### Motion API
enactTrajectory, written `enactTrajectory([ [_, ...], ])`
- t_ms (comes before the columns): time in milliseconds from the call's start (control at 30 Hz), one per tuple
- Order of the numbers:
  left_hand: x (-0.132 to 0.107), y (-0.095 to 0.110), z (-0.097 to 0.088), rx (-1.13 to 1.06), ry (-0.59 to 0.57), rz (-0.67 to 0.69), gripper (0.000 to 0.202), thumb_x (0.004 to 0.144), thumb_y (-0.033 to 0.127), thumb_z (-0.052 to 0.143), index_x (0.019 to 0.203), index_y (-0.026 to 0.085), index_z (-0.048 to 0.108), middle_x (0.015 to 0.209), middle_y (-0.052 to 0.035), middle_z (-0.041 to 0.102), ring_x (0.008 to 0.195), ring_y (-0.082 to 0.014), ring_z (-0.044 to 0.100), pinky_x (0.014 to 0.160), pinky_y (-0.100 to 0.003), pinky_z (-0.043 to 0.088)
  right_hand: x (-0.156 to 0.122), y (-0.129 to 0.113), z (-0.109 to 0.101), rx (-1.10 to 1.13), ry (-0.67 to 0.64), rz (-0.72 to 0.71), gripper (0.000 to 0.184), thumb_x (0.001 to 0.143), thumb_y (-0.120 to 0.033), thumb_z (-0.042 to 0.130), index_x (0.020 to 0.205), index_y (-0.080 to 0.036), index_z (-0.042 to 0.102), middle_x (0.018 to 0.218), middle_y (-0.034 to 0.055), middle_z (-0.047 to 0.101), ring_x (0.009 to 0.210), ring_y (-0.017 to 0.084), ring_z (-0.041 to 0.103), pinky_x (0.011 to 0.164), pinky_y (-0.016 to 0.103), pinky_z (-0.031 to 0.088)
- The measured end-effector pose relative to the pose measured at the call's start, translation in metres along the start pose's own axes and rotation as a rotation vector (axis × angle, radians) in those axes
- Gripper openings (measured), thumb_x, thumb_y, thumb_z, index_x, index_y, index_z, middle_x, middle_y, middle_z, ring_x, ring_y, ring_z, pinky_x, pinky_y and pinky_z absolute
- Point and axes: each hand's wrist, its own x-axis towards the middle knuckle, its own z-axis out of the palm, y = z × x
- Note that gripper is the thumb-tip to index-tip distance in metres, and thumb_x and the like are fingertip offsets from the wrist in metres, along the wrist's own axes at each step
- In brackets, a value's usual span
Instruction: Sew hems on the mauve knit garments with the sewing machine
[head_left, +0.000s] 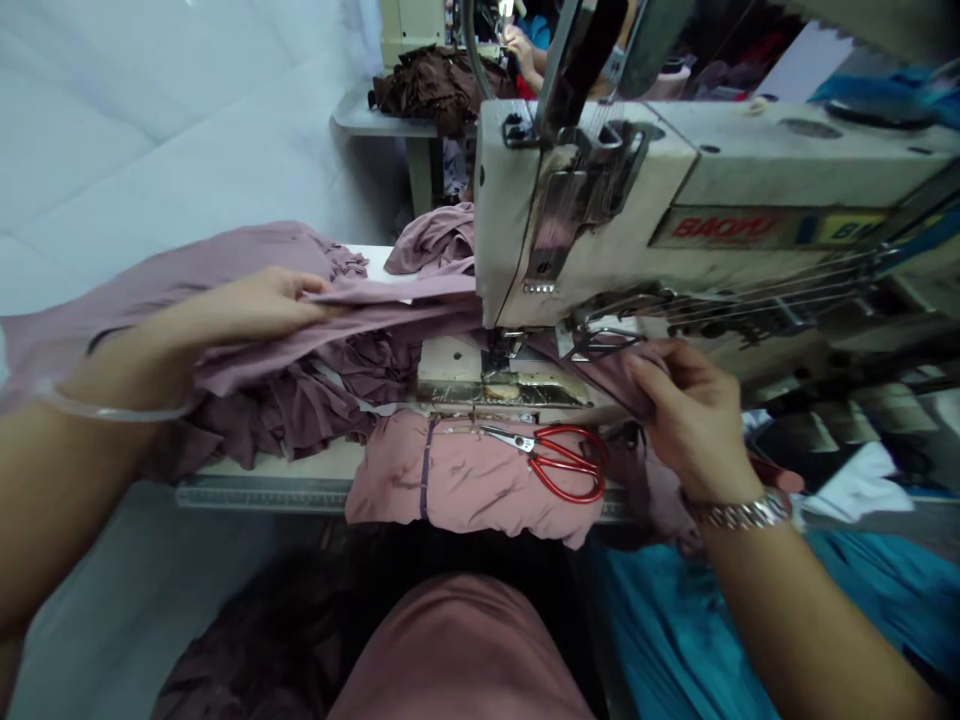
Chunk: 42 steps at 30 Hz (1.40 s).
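The left hand (251, 312) lies open on mauve fabric (375, 325), which runs under the presser foot (496, 352) of the sewing machine (600, 170). The right hand (697, 420) pinches a fold of it. How much is already stitched is hard to tell.

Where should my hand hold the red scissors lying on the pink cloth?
Hold the red scissors by their loop handles, coming from the right and above. The loops rest on the pink cloth nearest the right hand, while the pointed blades aim left.
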Motion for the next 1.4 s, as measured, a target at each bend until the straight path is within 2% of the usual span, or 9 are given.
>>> enactTrajectory([
  [233, -0.020, 0.035, 0.036, -0.079, -0.250, -0.037, 0.040, 0.085, 0.050, 0.051, 0.100, 0.016, 0.067, 0.080, -0.0055, 0.069, 0.071, -0.0183, 0.059, 0.071, -0.030, 0.048, -0.033, -0.010, -0.020, 0.417, 0.062, 0.093, 0.021, 0.080, -0.043, 0.071, 0.090, -0.024, 0.069, 0.095, 0.0008, 0.072, 0.091, 0.016, 0.068, 0.083, 0.035, 0.059],
  [400, -0.033, 0.033, 0.035, 0.614, 0.035, 0.076, 0.029, 0.084, 0.029, 0.050, 0.106, 0.015, 0.064, 0.103, -0.0141, 0.068, 0.084, -0.0273, 0.061, 0.072, -0.035, 0.046, -0.033, 0.001, -0.026, 0.391, 0.013, 0.067, 0.013, 0.085, -0.032, 0.064, 0.098, -0.030, 0.068, 0.102, -0.0033, 0.072, 0.096, 0.013, 0.069, 0.086, 0.031, 0.059],
  [600, -0.049, 0.019, 0.020, -0.065, -0.034, -0.263, 0.033, 0.078, 0.049, 0.065, 0.091, 0.020, 0.072, 0.076, 0.0032, 0.067, 0.060, -0.0107, 0.049, 0.055, -0.019, 0.033, -0.033, 0.010, -0.042, 0.462, 0.086, 0.176, 0.031, 0.091, -0.055, 0.051, 0.093, -0.029, 0.068, 0.094, 0.0006, 0.072, 0.099, 0.017, 0.068, 0.090, 0.039, 0.057],
  [833, -0.046, 0.016, 0.017, -0.535, 0.234, -0.491, 0.028, 0.071, 0.049, 0.078, 0.076, 0.024, 0.067, 0.064, 0.0083, 0.063, 0.056, -0.0089, 0.043, 0.051, -0.019, 0.034, -0.039, 0.000, -0.017, 0.352, 0.243, -0.064, 0.028, 0.095, -0.043, 0.043, 0.092, -0.029, 0.067, 0.091, -0.0001, 0.070, 0.092, 0.018, 0.068, 0.088, 0.039, 0.057],
  [933, -0.041, 0.040, 0.032, -0.717, 0.264, -0.275, 0.031, 0.074, 0.048, 0.077, 0.070, 0.021, 0.064, 0.060, 0.0050, 0.062, 0.053, -0.0090, 0.047, 0.052, -0.021, 0.041, -0.053, -0.004, 0.019, -0.136, 0.090, -0.420, 0.033, 0.100, -0.034, 0.034, 0.102, -0.028, 0.066, 0.096, 0.0014, 0.069, 0.093, 0.017, 0.067, 0.085, 0.035, 0.057],
  [1000, -0.043, 0.062, 0.053, -0.517, 0.063, 0.058, 0.029, 0.080, 0.048, 0.072, 0.077, 0.019, 0.069, 0.069, 0.0001, 0.067, 0.057, -0.0114, 0.055, 0.055, -0.024, 0.047, -0.059, -0.002, 0.041, -0.318, -0.134, -0.501, 0.019, 0.094, -0.030, 0.053, 0.102, -0.024, 0.069, 0.102, 0.0036, 0.070, 0.096, 0.020, 0.066, 0.087, 0.035, 0.056],
  [1100, -0.050, 0.082, 0.093, -0.039, -0.250, 0.675, 0.034, 0.084, 0.042, 0.070, 0.107, 0.018, 0.069, 0.107, -0.0083, 0.070, 0.093, -0.0201, 0.066, 0.080, -0.029, 0.054, -0.052, 0.003, 0.051, -0.839, -0.529, -0.702, 0.045, 0.090, -0.032, 0.061, 0.129, -0.011, 0.058, 0.129, 0.0161, 0.060, 0.116, 0.030, 0.056, 0.095, 0.045, 0.051],
  [1233, -0.059, 0.075, 0.129, 0.458, 0.020, 0.967, 0.038, 0.090, 0.022, 0.063, 0.127, 0.019, 0.057, 0.115, -0.0096, 0.065, 0.098, -0.0220, 0.063, 0.079, -0.033, 0.052, -0.029, 0.005, 0.028, -1.411, -0.618, -0.933, 0.057, 0.092, -0.022, 0.055, 0.146, -0.011, 0.040, 0.129, 0.0195, 0.058, 0.104, 0.030, 0.056, 0.078, 0.043, 0.050],
  [1400, -0.069, 0.073, 0.135, 0.498, 0.222, 1.036, 0.022, 0.095, 0.015, 0.053, 0.114, 0.016, 0.062, 0.104, -0.0068, 0.068, 0.088, -0.0195, 0.061, 0.076, -0.034, 0.049, -0.027, 0.004, 0.017, -1.365, -0.665, -1.122, 0.046, 0.092, -0.014, 0.051, 0.137, -0.003, 0.050, 0.134, 0.0176, 0.055, 0.115, 0.030, 0.050, 0.089, 0.042, 0.048],
])
